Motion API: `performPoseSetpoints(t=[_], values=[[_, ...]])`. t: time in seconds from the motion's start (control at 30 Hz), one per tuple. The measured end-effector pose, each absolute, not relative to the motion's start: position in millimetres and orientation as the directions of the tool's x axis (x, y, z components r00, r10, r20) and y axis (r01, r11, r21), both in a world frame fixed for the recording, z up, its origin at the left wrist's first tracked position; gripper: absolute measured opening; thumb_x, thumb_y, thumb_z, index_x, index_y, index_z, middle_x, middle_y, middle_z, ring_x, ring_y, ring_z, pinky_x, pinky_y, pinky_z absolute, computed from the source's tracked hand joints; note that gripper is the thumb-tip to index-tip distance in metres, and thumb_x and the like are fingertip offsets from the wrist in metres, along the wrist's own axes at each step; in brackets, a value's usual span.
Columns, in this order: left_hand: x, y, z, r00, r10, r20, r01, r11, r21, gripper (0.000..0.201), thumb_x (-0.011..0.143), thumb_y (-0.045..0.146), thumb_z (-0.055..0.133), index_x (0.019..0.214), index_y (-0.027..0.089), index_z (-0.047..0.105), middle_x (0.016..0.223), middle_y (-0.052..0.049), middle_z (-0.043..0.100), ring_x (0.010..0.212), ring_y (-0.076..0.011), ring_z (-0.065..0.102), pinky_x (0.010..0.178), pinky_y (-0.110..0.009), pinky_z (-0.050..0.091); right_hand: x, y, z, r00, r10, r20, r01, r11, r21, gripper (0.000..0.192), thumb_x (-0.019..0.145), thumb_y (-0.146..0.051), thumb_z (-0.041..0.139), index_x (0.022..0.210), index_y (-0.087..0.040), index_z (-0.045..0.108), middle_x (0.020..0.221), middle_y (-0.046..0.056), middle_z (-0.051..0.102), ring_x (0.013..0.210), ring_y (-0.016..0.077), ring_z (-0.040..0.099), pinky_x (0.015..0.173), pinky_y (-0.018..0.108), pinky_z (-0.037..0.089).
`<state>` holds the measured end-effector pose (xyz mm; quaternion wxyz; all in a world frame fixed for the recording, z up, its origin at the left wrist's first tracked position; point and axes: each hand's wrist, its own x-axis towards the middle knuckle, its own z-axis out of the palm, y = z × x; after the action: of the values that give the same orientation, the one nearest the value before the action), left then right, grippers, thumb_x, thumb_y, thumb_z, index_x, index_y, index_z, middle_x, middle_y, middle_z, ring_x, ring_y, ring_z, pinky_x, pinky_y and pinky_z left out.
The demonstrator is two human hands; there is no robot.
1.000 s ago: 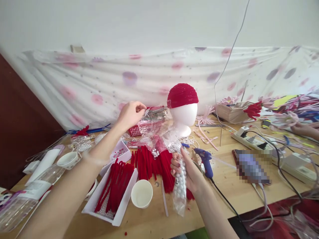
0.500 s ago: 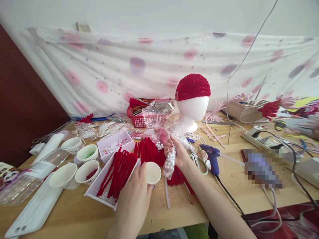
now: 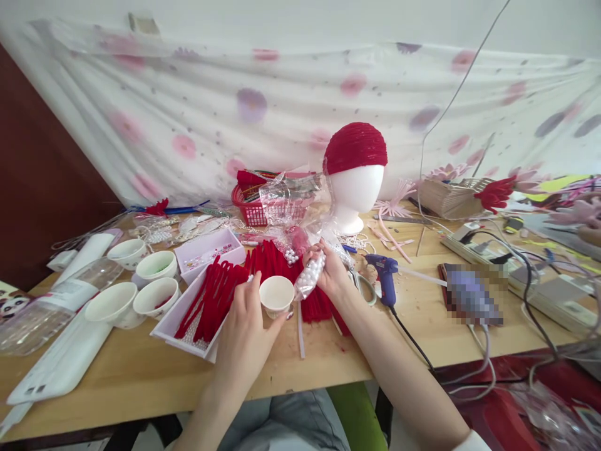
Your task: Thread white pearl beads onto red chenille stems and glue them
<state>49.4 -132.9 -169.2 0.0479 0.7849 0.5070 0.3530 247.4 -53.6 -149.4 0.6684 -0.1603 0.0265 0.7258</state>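
A white paper cup (image 3: 277,293) is gripped by my left hand (image 3: 248,329), its mouth facing up and no contents visible inside. Just right of its rim, my right hand (image 3: 328,269) is closed around a clear bag of white pearl beads (image 3: 310,275), tilted with its lower end close to the cup. Behind and below the hands lie bundles of red pipe cleaners (image 3: 270,260). More red pipe cleaners (image 3: 209,300) rest on pearl beads in a white box (image 3: 176,347) to the left of my left hand.
Several paper cups (image 3: 113,304), some with beads, and a clear plastic bottle (image 3: 61,300) stand or lie left. A white mannequin head (image 3: 355,194) with a red cap is behind. Scissors (image 3: 366,291), a blue glue gun (image 3: 385,279) and a power strip (image 3: 507,269) are to the right.
The bead bag has swung from hanging nearly upright to tilting toward the cup. The cup has risen slightly closer to it. The view has dipped, showing more of the lap.
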Motion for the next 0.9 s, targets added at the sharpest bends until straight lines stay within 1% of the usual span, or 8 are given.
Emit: performPoseSetpoints(t=[0.13,0.27,0.33,0.4,0.53,0.63,0.73,0.9], values=[[54.0,-142.8,-156.7,0.208,0.736,0.644,0.618,-0.610,0.496,0.054,0.090,0.034,0.063,0.139,0.020,0.044,0.127,-0.016,0.057,0.120,-0.0306,0.057,0.100,-0.048,0.048,232.2,-59.9,-132.1,0.033,0.957,-0.289,-0.979,-0.027,-0.201,0.039,0.102,-0.032,0.053,0.067,-0.016,0.052,0.053,-0.010,0.048,0.040,0.0062,0.046,0.051,0.022,0.052],[66.4,-136.2,-148.9,0.134,0.842,0.522,0.348,-0.534,0.771,0.059,0.091,0.033,0.061,0.144,0.023,0.038,0.129,-0.014,0.060,0.115,-0.0261,0.060,0.097,-0.045,0.051,205.4,-70.6,-109.1,0.076,0.961,-0.266,-0.961,-0.001,-0.278,0.054,0.108,-0.033,0.035,0.057,-0.018,0.047,0.048,-0.007,0.046,0.041,0.0075,0.048,0.061,0.025,0.057],[72.9,-129.7,-144.7,0.032,0.897,0.440,0.092,-0.441,0.893,0.061,0.089,0.034,0.064,0.143,0.022,0.039,0.127,-0.014,0.062,0.111,-0.0244,0.064,0.091,-0.040,0.055,191.2,-75.9,-100.4,0.079,0.969,-0.234,-0.947,0.000,-0.320,0.057,0.108,-0.033,0.030,0.056,-0.019,0.047,0.048,-0.005,0.049,0.044,0.0087,0.051,0.067,0.027,0.058],[77.6,-124.7,-138.7,-0.068,0.942,0.329,-0.196,-0.336,0.921,0.067,0.084,0.037,0.071,0.142,0.021,0.041,0.124,-0.014,0.064,0.103,-0.0229,0.068,0.083,-0.034,0.058,180.0,-79.2,-95.9,0.083,0.976,-0.200,-0.934,0.006,-0.357,0.056,0.108,-0.032,0.031,0.056,-0.019,0.049,0.049,-0.004,0.051,0.046,0.0095,0.053,0.070,0.028,0.058],[79.0,-120.5,-126.1,-0.078,0.989,0.128,-0.504,-0.150,0.850,0.070,0.073,0.030,0.082,0.135,0.020,0.052,0.116,-0.010,0.070,0.085,-0.0165,0.072,0.071,-0.024,0.060,170.3,-80.5,-96.2,0.039,0.985,-0.166,-0.901,-0.037,-0.432,0.051,0.105,-0.035,0.039,0.058,-0.020,0.052,0.058,-0.001,0.060,0.058,0.0120,0.062,0.069,0.025,0.057],[73.5,-119.3,-121.0,-0.067,0.997,-0.035,-0.657,-0.018,0.754,0.037,0.074,0.018,0.080,0.109,0.011,0.068,0.089,-0.006,0.075,0.061,-0.0101,0.069,0.062,-0.019,0.060,171.1,-83.5,-96.4,-0.061,0.987,-0.146,-0.856,-0.127,-0.501,0.049,0.104,-0.043,0.038,0.067,-0.019,0.061,0.074,0.006,0.071,0.073,0.0156,0.068,0.074,0.028,0.056],[66.2,-119.2,-118.8,-0.056,0.979,-0.197,-0.822,0.067,0.566,0.014,0.083,0.005,0.067,0.096,0.009,0.069,0.083,-0.005,0.074,0.057,-0.0087,0.069,0.056,-0.017,0.060,173.8,-89.6,-93.8,-0.147,0.986,-0.074,-0.795,-0.162,-0.584,0.050,0.100,-0.052,0.037,0.085,-0.015,0.068,0.091,0.012,0.074,0.089,0.0217,0.069,0.082,0.035,0.056],[55.9,-122.5,-111.4,0.021,0.934,-0.358,-0.911,0.165,0.377,0.022,0.096,0.002,0.045,0.088,0.010,0.064,0.074,-0.002,0.071,0.052,-0.0049,0.066,0.050,-0.011,0.057,180.9,-99.7,-97.0,-0.138,0.984,0.109,-0.656,-0.008,-0.755,0.026,0.084,-0.039,0.064,0.099,-0.018,0.070,0.098,0.008,0.073,0.092,0.0232,0.067,0.084,0.037,0.054]])
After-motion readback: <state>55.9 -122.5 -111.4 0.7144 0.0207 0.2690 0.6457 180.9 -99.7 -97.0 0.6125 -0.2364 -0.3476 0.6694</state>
